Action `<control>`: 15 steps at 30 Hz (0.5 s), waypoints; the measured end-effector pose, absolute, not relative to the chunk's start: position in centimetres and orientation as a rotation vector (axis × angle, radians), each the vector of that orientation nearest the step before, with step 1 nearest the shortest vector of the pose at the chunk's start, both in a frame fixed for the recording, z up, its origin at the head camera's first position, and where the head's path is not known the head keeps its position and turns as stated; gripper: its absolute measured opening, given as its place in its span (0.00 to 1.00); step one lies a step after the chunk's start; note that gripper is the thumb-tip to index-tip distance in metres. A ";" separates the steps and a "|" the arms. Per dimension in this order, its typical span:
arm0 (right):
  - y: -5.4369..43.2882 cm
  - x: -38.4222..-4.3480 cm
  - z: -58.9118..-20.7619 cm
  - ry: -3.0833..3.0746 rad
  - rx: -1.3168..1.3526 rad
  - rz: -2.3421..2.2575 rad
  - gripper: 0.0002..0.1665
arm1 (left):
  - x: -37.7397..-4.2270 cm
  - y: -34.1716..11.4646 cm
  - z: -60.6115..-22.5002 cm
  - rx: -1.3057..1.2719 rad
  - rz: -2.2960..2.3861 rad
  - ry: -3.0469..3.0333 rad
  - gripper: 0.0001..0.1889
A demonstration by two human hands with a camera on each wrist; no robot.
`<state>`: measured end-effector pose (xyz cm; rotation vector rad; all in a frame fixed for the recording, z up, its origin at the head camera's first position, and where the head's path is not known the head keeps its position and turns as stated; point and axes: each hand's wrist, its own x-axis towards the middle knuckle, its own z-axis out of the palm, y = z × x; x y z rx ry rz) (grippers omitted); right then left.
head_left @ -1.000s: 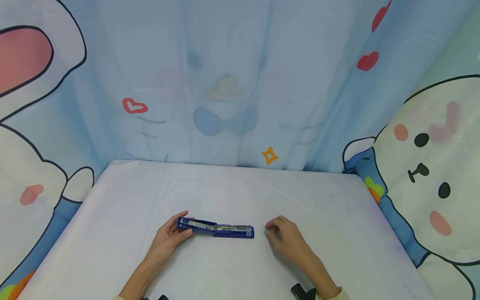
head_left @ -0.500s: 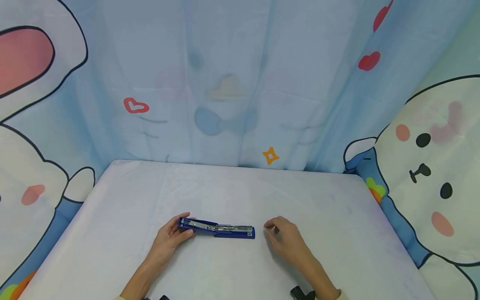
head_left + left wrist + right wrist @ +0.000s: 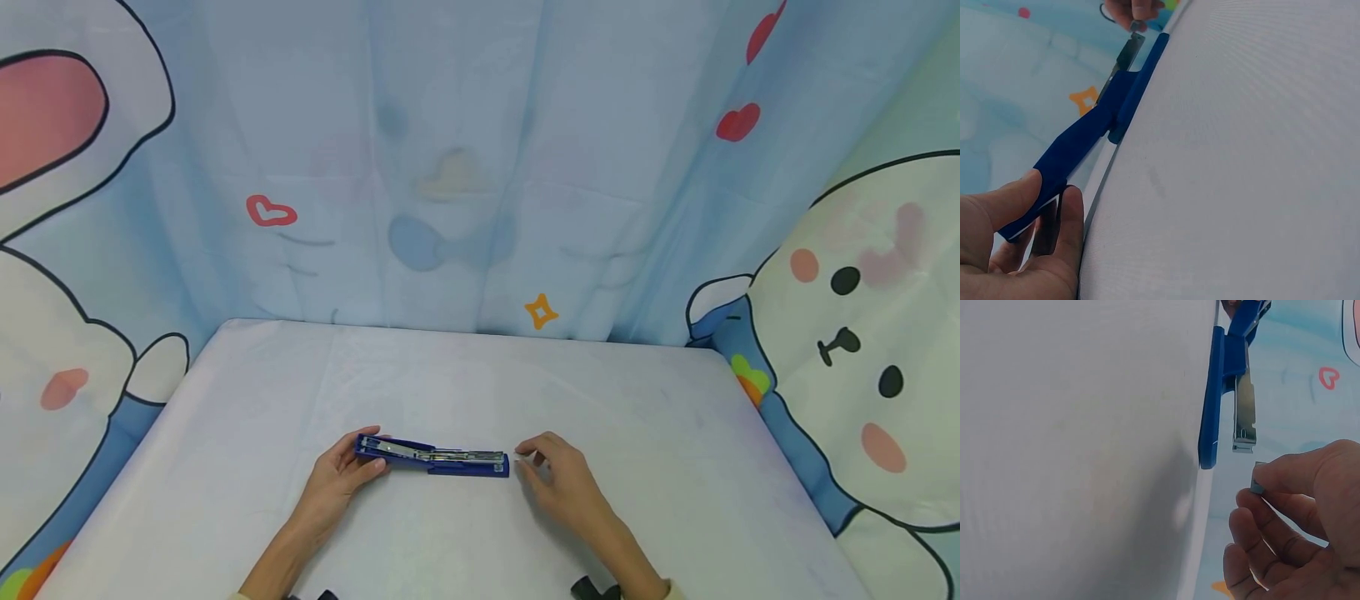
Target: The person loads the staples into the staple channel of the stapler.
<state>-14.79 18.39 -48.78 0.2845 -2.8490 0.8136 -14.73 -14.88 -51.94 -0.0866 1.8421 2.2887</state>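
Observation:
A blue stapler [image 3: 468,469] lies with its top cover swung back, so the metal staple channel [image 3: 1245,412] is exposed. My left hand [image 3: 333,479] holds the folded-back cover [image 3: 1079,147] at its end, thumb on one side and fingers on the other. Off the stapler's right end is my right hand [image 3: 558,475]. It pinches a short grey strip of staples [image 3: 1259,479] between thumb and index finger, a small gap from the tip of the channel. In the left wrist view, the right fingertips [image 3: 1141,9] show just beyond the channel's end.
The stapler's base rests on a white-covered table [image 3: 420,375]. Behind the table hangs a light blue curtain [image 3: 465,108] printed with hearts and cartoon animals. A black wrist device [image 3: 596,588] shows at the right forearm.
My right hand has moved a little left, closer to the stapler's end, still pinching the strip of staples. The left hand and stapler stay nearly in place.

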 end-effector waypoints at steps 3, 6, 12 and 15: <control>18.1 -14.7 -48.8 -2.841 0.294 0.818 0.11 | -14.7 -14.9 -52.0 -0.097 2.285 1.840 0.33; 17.9 -14.7 -48.9 -2.834 0.303 0.824 0.10 | -14.8 -14.9 -52.0 -0.113 2.279 1.838 0.33; 17.5 -14.9 -49.1 -2.827 0.324 0.825 0.09 | -14.8 -14.9 -51.8 -0.122 2.271 1.834 0.33; 17.4 -14.9 -49.0 -2.815 0.342 0.824 0.09 | -14.8 -14.8 -51.8 -0.132 2.272 1.828 0.32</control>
